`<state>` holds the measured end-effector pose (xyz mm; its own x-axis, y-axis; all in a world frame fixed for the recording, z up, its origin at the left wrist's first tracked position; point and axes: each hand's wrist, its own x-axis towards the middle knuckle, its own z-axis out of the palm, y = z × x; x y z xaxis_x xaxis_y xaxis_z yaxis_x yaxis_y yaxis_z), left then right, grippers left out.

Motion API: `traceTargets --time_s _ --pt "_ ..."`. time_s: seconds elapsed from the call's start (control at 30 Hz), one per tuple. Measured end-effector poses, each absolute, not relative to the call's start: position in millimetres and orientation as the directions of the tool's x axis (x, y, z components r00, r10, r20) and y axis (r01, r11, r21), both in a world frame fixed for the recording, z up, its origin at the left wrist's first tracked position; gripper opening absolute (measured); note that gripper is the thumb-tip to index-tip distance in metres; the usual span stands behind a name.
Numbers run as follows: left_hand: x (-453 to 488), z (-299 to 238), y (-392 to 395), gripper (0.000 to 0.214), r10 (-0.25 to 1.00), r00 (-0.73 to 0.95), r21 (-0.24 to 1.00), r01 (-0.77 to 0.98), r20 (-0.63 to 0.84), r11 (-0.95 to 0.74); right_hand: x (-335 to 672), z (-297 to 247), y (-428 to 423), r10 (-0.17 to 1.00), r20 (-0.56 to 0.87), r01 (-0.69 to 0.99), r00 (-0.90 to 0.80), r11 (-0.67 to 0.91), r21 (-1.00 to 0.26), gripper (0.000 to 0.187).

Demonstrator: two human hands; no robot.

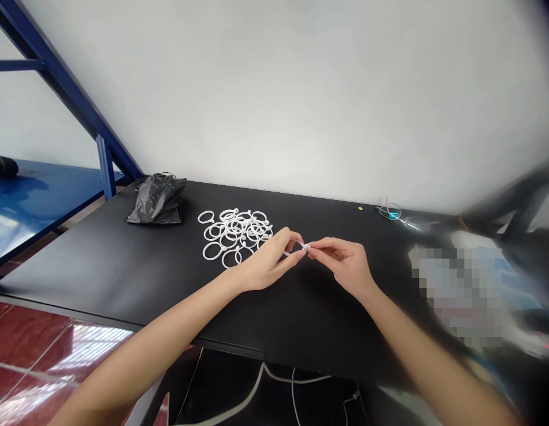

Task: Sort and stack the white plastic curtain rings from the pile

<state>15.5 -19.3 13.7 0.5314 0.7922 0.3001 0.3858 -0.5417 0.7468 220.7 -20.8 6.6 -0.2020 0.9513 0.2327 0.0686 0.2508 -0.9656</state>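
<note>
Over the black tabletop (274, 313), my left hand (274, 257) grips a white curtain ring (296, 241) between thumb and fingers. The ring's small eyelet end is pinched by the fingertips of my right hand (343, 260), which meet those of the left. Fingers cover part of the ring, and I cannot make out whether a smaller piece is between the right fingertips. To the left of my hands lies a loose pile of several similar white rings (230, 234), each with a little knob or eyelet; my left hand overlaps its right edge.
A crumpled black plastic bag (157, 198) sits at the back left. Eyeglasses (390, 211) and a tiny yellow-green bit (360, 208) lie near the wall. Blurred plastic packaging (518, 278) is at the right. A blue metal frame (74, 83) rises on the left.
</note>
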Motion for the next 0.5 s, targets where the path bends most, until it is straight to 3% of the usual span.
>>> traceTargets --time_s 0.27,0.37,0.5 --pt "12 16 -16 0.025 0.768 0.557 0.700 0.410 0.316 -0.585 220 6 -20 0.953 0.222 0.081 -0.205 0.243 -0.967 0.023" --pt "2 15 -5 0.028 0.756 0.516 0.520 0.550 0.403 -0.653 222 5 -17 0.959 0.230 0.112 -0.166 0.250 -0.962 0.031" --pt "-17 12 13 0.029 0.804 0.397 0.237 0.813 0.443 -0.532 227 7 -12 0.974 0.222 0.183 -0.049 0.227 -0.956 0.027"
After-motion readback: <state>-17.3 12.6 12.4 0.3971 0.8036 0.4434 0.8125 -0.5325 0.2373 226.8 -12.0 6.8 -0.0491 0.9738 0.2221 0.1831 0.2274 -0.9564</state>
